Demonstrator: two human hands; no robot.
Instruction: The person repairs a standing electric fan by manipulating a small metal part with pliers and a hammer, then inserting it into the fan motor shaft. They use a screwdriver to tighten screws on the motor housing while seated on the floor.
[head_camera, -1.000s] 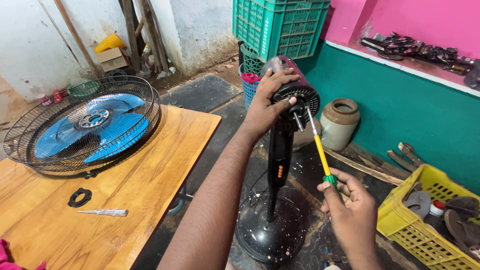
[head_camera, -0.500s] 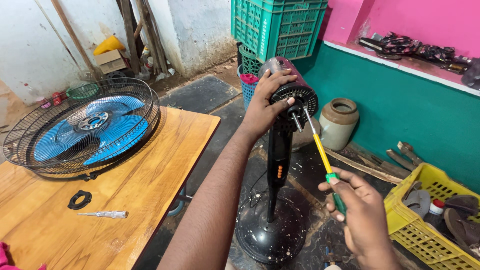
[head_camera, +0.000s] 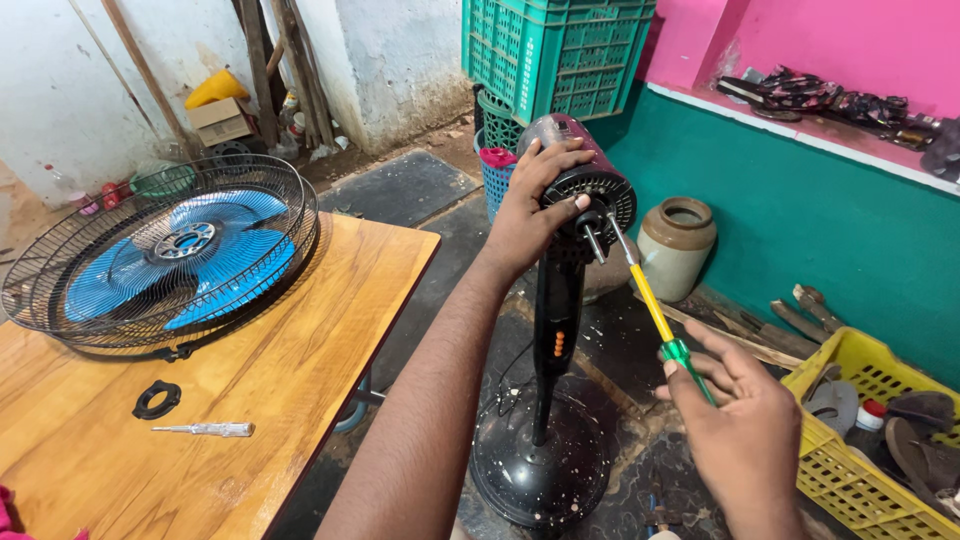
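Head view: the left hand (head_camera: 530, 205) is clamped over the pedestal fan's motor housing (head_camera: 590, 180), steadying it atop the black stand (head_camera: 552, 320). The right hand (head_camera: 745, 430) pinches the green and yellow screwdriver (head_camera: 655, 315) loosely, fingers partly spread, with its tip at the motor face beside the bare shaft (head_camera: 593, 240). With so light a hold, the tip could likely skid off the screw toward the left thumb, or the stand could tip on the rough floor. The caged blue blade (head_camera: 170, 260) lies well apart on the wooden table (head_camera: 330, 330).
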